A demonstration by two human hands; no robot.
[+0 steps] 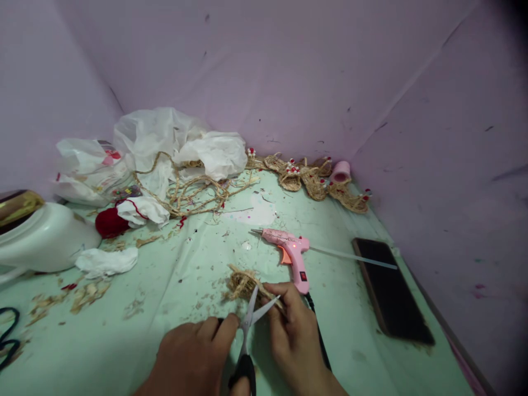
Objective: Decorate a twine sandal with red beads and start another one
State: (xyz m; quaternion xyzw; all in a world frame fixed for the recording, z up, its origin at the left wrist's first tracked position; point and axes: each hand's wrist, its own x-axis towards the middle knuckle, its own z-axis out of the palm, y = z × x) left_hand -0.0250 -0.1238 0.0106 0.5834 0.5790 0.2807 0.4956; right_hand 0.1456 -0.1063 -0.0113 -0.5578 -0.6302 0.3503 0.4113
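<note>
My left hand (pixel 193 352) is closed on a pair of scissors (pixel 248 319) with silver blades and black handles; the thumb sits at the lower handle. The blades are spread apart and point away from me, over a small braided straw-coloured rope piece (pixel 243 283). That piece is pinched between the fingers and thumb of my right hand (pixel 295 333), its frayed end sticking out to the left. Part of the piece is hidden by the blades and fingers. Just beyond my right hand lies a pink glue gun (pixel 291 247) on its side, with a clear glue stick (pixel 350 254) in its back.
A phone (pixel 391 289) lies at right. Along the back wall are woven slippers with beads (pixel 313 181) and a pink roll (pixel 340 171). Loose rope (pixel 193 195), plastic bags (pixel 157 135), red yarn (pixel 111 222) and a white pot (pixel 45 236) occupy the left. Scraps litter the green cloth (pixel 173 291).
</note>
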